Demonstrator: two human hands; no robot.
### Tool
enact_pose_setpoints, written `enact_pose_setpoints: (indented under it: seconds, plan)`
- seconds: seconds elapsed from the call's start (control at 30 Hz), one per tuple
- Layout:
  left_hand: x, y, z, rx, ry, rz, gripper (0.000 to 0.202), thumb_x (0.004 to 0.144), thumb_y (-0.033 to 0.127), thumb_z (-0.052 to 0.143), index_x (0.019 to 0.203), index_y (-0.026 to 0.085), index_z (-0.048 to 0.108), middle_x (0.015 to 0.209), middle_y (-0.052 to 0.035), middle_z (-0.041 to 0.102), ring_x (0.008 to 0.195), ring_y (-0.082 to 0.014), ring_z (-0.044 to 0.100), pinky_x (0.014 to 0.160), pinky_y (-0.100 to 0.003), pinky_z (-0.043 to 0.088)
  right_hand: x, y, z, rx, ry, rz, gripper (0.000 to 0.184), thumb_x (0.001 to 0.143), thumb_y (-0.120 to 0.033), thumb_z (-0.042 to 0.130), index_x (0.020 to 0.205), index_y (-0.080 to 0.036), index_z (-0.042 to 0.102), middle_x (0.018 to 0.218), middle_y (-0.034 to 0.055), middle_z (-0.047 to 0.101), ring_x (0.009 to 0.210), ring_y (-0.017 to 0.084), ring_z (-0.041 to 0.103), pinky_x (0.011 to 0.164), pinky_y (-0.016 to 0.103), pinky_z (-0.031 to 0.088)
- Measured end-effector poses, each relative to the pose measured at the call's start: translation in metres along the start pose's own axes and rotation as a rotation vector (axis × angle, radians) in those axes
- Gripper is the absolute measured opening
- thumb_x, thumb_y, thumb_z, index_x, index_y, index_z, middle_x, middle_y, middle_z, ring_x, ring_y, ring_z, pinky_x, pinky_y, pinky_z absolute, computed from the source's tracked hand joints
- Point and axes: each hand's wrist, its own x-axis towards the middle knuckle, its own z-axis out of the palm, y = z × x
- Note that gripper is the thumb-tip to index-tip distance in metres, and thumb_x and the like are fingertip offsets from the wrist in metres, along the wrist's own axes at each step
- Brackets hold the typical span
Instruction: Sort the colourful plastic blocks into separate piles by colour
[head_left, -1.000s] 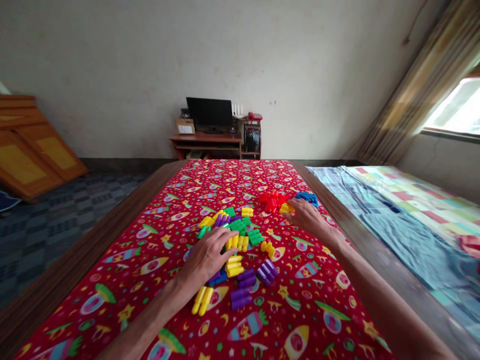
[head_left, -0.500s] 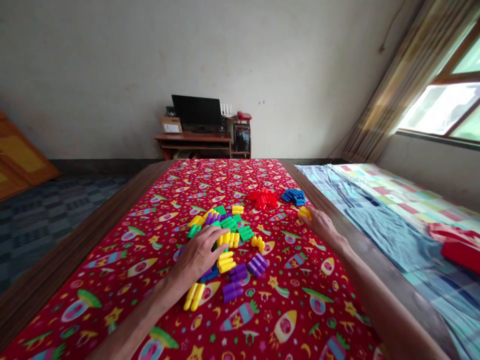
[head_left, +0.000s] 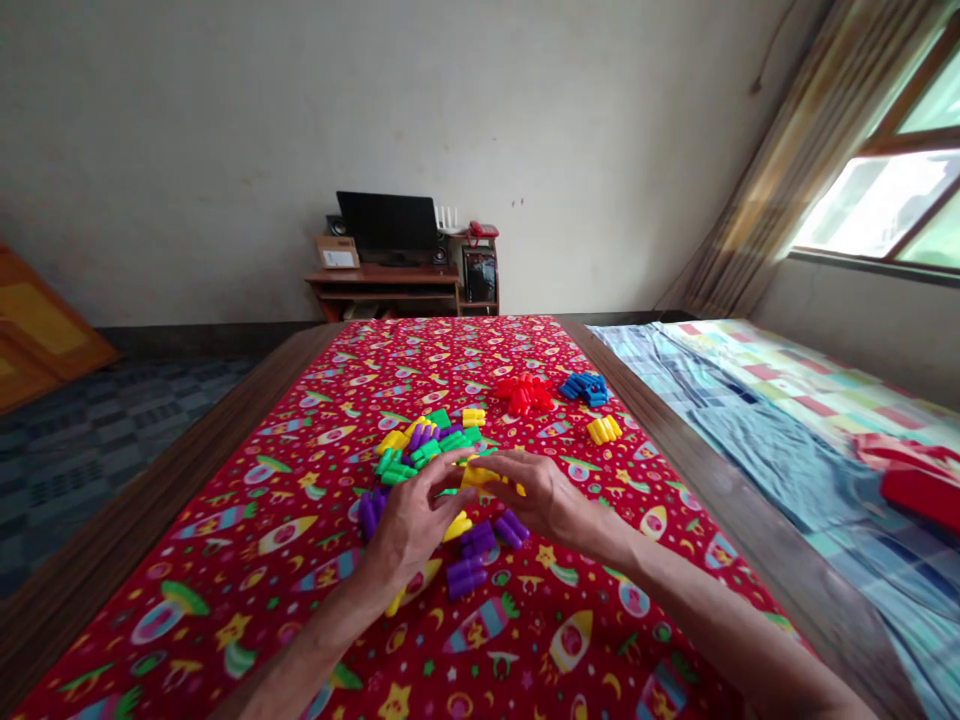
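My left hand point(head_left: 416, 515) and my right hand point(head_left: 544, 492) meet over a pile of plastic building blocks on the red patterned cloth point(head_left: 300, 590). A yellow block point(head_left: 475, 474) is between their fingertips, both hands closed on it, partly hidden by the fingers. Around my left hand lie green blocks point(head_left: 426, 450), a purple block point(head_left: 369, 512) and another yellow block point(head_left: 457, 526). Two purple blocks, one nearer me point(head_left: 466, 577), lie below the hands. Farther right, a small yellow group point(head_left: 604, 430) sits apart.
A heap of red blocks point(head_left: 525, 394) and a heap of blue blocks point(head_left: 585, 389) lie farther back on the table. The wooden table edge point(head_left: 675, 470) runs along the right, beside a bed point(head_left: 757, 440). A desk with a monitor point(head_left: 386, 228) stands against the wall.
My right hand has let go of the yellow block at the right and moved left to meet my left hand. The left hand's yellow block is now between both hands.
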Motion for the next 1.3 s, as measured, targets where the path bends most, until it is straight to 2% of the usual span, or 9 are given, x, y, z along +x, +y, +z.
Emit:
enact_pose_setpoints:
  seconds: [0.2, 0.37, 0.53, 0.63, 0.77, 0.87, 1.03, 1.17, 1.3]
  plan:
    - [-0.001, -0.001, -0.003, 0.451, -0.055, 0.313, 0.039, 0.093, 0.031, 0.050, 0.131, 0.023, 0.053, 0.125, -0.0082, 0.066, 0.113, -0.0227, 0.064, 0.097, -0.038, 0.054, -0.042, 0.059, -0.046, -0.269, 0.193, 0.290, 0.039, 0.094, -0.028, 0.050, 0.131, -0.018, 0.056, 0.094, 0.0074, 0.074, 0.070, 0.015, 0.067, 0.065, 0.026, 0.051]
    - [-0.012, -0.030, -0.009, 0.714, -0.149, 0.461, 0.034, 0.093, 0.028, 0.053, 0.126, 0.023, 0.057, 0.132, -0.0084, 0.060, 0.127, -0.0241, 0.052, 0.107, -0.044, 0.046, -0.102, 0.106, -0.085, -0.638, 0.163, 0.413, 0.034, 0.092, -0.027, 0.048, 0.121, -0.019, 0.064, 0.105, 0.0130, 0.072, 0.099, 0.026, 0.063, 0.082, 0.040, 0.053]
    - [-0.032, -0.047, -0.013, 0.770, -0.091, 0.552, 0.037, 0.097, 0.022, 0.046, 0.134, 0.025, 0.048, 0.131, -0.0077, 0.061, 0.130, -0.0227, 0.050, 0.110, -0.046, 0.042, -0.128, 0.126, -0.091, -0.740, 0.197, 0.424, 0.034, 0.092, -0.030, 0.048, 0.117, -0.017, 0.066, 0.115, 0.0145, 0.069, 0.104, 0.028, 0.058, 0.083, 0.044, 0.052]
    - [-0.040, -0.045, -0.014, 0.793, -0.063, 0.580, 0.036, 0.098, 0.021, 0.046, 0.133, 0.025, 0.048, 0.128, -0.0071, 0.063, 0.128, -0.0232, 0.052, 0.110, -0.047, 0.043, -0.121, 0.119, -0.093, -0.706, 0.247, 0.386, 0.034, 0.093, -0.032, 0.048, 0.117, -0.018, 0.067, 0.115, 0.0149, 0.069, 0.104, 0.028, 0.059, 0.084, 0.045, 0.052]
    - [-0.032, -0.034, -0.011, 0.703, -0.108, 0.518, 0.032, 0.097, 0.021, 0.046, 0.127, 0.025, 0.054, 0.122, -0.0062, 0.067, 0.120, -0.0221, 0.059, 0.106, -0.043, 0.047, -0.091, 0.086, -0.084, -0.555, 0.281, 0.332, 0.030, 0.094, -0.031, 0.049, 0.113, -0.020, 0.069, 0.105, 0.0122, 0.072, 0.097, 0.025, 0.065, 0.085, 0.041, 0.053]
    - [-0.012, -0.020, -0.005, 0.517, -0.051, 0.327, 0.025, 0.093, 0.029, 0.052, 0.115, 0.023, 0.061, 0.105, -0.0056, 0.071, 0.099, -0.0208, 0.069, 0.090, -0.036, 0.058, -0.059, 0.050, -0.059, -0.322, 0.221, 0.282, 0.028, 0.095, -0.030, 0.048, 0.110, -0.021, 0.070, 0.096, 0.0095, 0.074, 0.084, 0.020, 0.069, 0.074, 0.031, 0.054]
    - [0.005, 0.001, 0.002, 0.181, 0.164, -0.005, 0.035, 0.082, 0.049, 0.063, 0.101, 0.020, 0.057, 0.082, -0.0010, 0.067, 0.074, -0.0176, 0.070, 0.060, -0.027, 0.060, -0.011, 0.003, -0.002, 0.040, -0.050, 0.137, 0.036, 0.093, -0.028, 0.056, 0.128, -0.022, 0.060, 0.108, 0.0083, 0.072, 0.090, 0.018, 0.069, 0.075, 0.026, 0.052]
    - [0.004, 0.002, -0.003, 0.180, 0.189, 0.000, 0.034, 0.084, 0.052, 0.059, 0.094, 0.020, 0.054, 0.083, -0.0031, 0.067, 0.075, -0.0190, 0.070, 0.057, -0.027, 0.058, 0.008, 0.004, 0.017, 0.114, -0.175, 0.104, 0.038, 0.090, -0.027, 0.059, 0.128, -0.021, 0.061, 0.101, 0.0066, 0.073, 0.079, 0.015, 0.068, 0.068, 0.023, 0.050]
    - [0.008, -0.013, -0.016, 0.453, 0.174, 0.195, 0.024, 0.093, 0.038, 0.046, 0.099, 0.020, 0.059, 0.098, -0.0079, 0.067, 0.094, -0.0226, 0.067, 0.081, -0.037, 0.058, 0.010, 0.040, -0.018, -0.061, 0.086, 0.284, 0.032, 0.088, -0.026, 0.059, 0.118, -0.018, 0.066, 0.090, 0.0054, 0.074, 0.070, 0.015, 0.066, 0.065, 0.023, 0.049]
